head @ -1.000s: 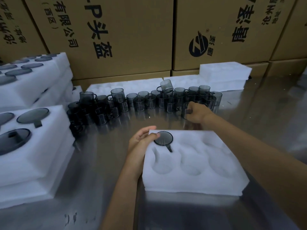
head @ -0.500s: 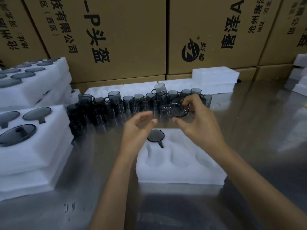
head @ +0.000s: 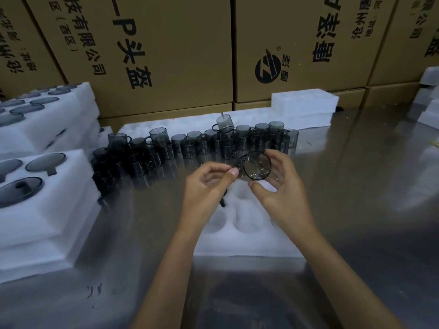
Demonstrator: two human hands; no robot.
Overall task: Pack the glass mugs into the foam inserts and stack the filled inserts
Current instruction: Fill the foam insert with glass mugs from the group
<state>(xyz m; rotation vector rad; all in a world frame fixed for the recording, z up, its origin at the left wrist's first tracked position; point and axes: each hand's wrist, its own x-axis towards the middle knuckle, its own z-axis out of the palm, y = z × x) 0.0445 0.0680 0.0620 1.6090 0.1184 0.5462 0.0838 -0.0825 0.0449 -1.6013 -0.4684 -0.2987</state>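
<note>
Both hands hold one smoky glass mug [head: 257, 165] on its side above the white foam insert [head: 247, 236], its round mouth facing me. My right hand [head: 280, 186] curls round the mug's rim with fingers above and thumb below. My left hand [head: 206, 184] pinches the mug's left side near the handle. Beneath my left hand, one mug's dark handle [head: 222, 202] shows in the insert; the rest of it is hidden. Two empty round pockets show in front. A long cluster of loose mugs [head: 190, 144] stands behind the hands.
Stacked filled foam inserts [head: 42, 210] sit at the left, with more [head: 47, 119] behind them. Empty foam pieces [head: 305, 106] lie along the back, in front of a wall of cardboard boxes [head: 166, 55]. The steel table [head: 368, 186] stretches out to the right, foam [head: 430, 110] at its far edge.
My right hand picked a mug from the cluster and brought it over the insert. My left hand left the packed mug, rose, and took hold of the lifted mug.
</note>
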